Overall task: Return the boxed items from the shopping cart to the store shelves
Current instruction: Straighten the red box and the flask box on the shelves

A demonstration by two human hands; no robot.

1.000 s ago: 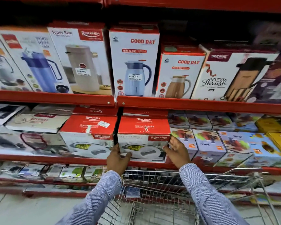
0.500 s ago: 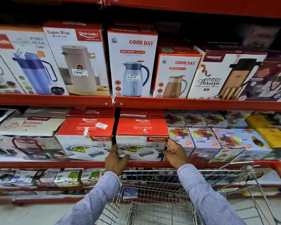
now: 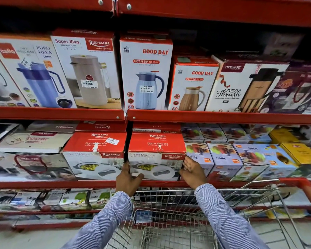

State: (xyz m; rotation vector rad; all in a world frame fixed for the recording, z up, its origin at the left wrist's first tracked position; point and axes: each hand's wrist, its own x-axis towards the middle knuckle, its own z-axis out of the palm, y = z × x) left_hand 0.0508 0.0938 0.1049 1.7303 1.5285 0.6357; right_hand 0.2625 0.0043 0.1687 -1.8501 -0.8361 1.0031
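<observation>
A red-and-white Rishabh casserole box (image 3: 156, 150) sits on the middle red shelf (image 3: 61, 184), beside a matching box (image 3: 94, 151) on its left. My left hand (image 3: 127, 178) presses the box's lower left front corner, thumb across the front. My right hand (image 3: 192, 170) lies flat against its right side, fingers spread, between it and the juicer boxes (image 3: 221, 159). Both striped sleeves reach over the wire shopping cart (image 3: 178, 212) below, whose basket shows no boxes in the visible part.
Tall flask and jug boxes (image 3: 145, 74) fill the upper shelf. More Rishabh boxes lie stacked behind the casserole boxes. Yellow boxes (image 3: 298, 151) sit far right, flat boxes (image 3: 34, 141) far left. The cart's red handle (image 3: 302, 187) rises at right. Small packs line the lowest shelf.
The casserole box has slid slightly deeper onto the shelf. My right hand has flattened against its side, and the view has tilted a little upward.
</observation>
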